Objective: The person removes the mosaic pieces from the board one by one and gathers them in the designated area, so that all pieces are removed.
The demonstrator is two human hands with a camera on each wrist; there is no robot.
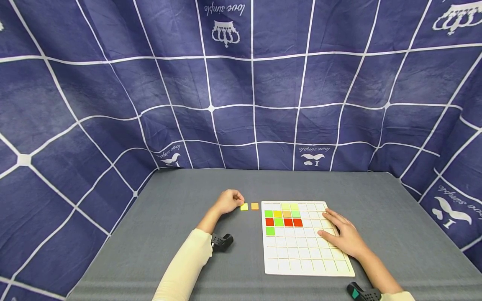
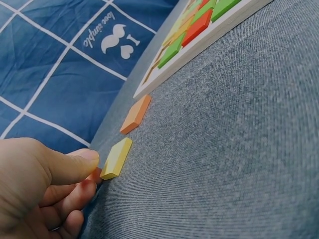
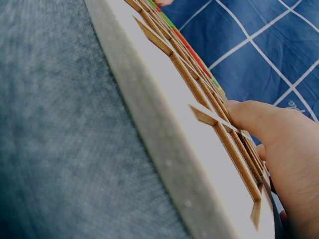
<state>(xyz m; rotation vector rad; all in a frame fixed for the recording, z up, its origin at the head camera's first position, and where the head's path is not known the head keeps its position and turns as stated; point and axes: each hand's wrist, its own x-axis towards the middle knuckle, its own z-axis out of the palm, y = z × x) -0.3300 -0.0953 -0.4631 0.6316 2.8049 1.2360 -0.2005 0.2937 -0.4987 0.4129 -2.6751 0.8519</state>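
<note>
My left hand (image 1: 229,201) has its fingertips at the left edge of a small square yellow tile (image 2: 117,158) that lies on the grey cloth. Its fingers are bent with the thumb close to the index finger; whether they pinch the tile I cannot tell. An orange tile (image 2: 135,114) lies just right of it. Further right is a white grid board (image 1: 293,267) with green, red, yellow and orange tiles in its upper left cells. My right hand (image 1: 344,234) rests with fingers spread on the board's right edge. In the right wrist view its thumb (image 3: 249,117) lies over the grid; other fingers are mostly hidden.
Grey cloth (image 1: 180,188) covers the table. A dark blue curtain (image 1: 278,83) with white lines hangs behind and at both sides. Black wrist devices sit at the left wrist (image 1: 222,242) and the right wrist (image 1: 363,292).
</note>
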